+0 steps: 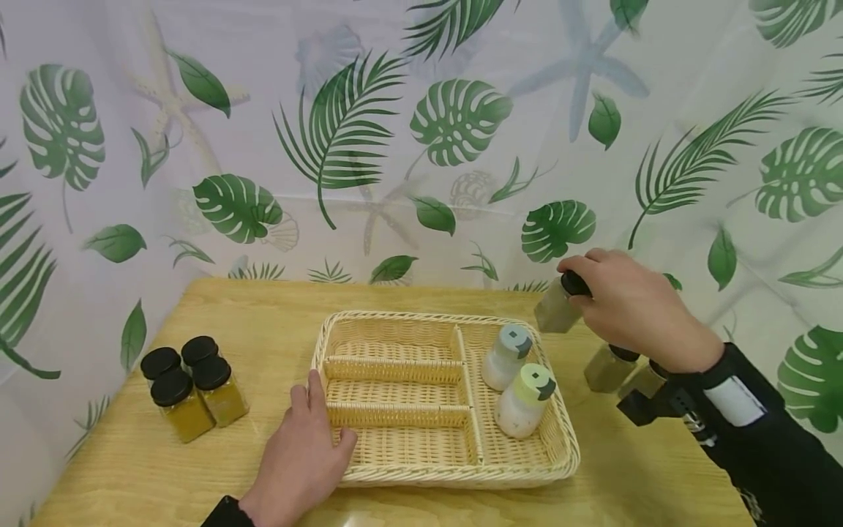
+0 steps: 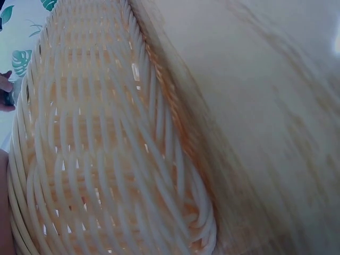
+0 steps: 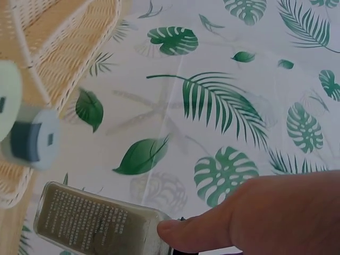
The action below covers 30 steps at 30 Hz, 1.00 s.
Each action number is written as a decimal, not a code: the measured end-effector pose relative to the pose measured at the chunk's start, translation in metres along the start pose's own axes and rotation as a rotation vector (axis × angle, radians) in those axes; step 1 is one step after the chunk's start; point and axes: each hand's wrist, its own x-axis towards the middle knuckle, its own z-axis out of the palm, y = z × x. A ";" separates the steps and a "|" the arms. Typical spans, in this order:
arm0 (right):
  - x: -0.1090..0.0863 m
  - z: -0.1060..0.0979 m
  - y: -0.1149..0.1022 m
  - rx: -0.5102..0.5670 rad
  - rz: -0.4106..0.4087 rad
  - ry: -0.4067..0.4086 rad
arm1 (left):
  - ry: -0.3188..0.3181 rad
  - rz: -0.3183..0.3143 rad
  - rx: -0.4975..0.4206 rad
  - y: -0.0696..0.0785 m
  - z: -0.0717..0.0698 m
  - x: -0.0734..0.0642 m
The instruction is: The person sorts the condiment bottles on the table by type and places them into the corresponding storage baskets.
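My right hand [image 1: 628, 304] grips a glass spice jar [image 1: 555, 307] by its black lid, holding it tilted beyond the back right corner of the wicker basket [image 1: 421, 476]. Greyish-brown powder fills the jar, and printed text shows on its side in the right wrist view. My left hand [image 1: 299, 454] holds the basket's left rim near the front corner, thumb on the inner side and fingers along the outside. In the basket's right compartment stand a shaker with a blue-grey cap [image 1: 507, 359] and one with a yellow-green cap [image 1: 525, 402].
Several black-lidded jars of yellow powder [image 1: 187, 417] cluster left of the basket. Under my right forearm stand more dark-lidded jars [image 1: 609, 368] of greyish powder. Dividers split the basket's left part into three compartments. A leaf-print cloth [image 1: 369, 146] hangs behind the wooden table [image 1: 263, 304].
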 end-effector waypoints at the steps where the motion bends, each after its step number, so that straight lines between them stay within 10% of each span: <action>1: 0.002 0.001 -0.004 0.001 -0.012 0.002 | -0.003 -0.005 0.000 0.000 0.001 -0.001; 30: 0.068 0.014 -0.104 0.030 -0.292 0.020 | 0.018 -0.003 0.018 -0.003 0.004 0.001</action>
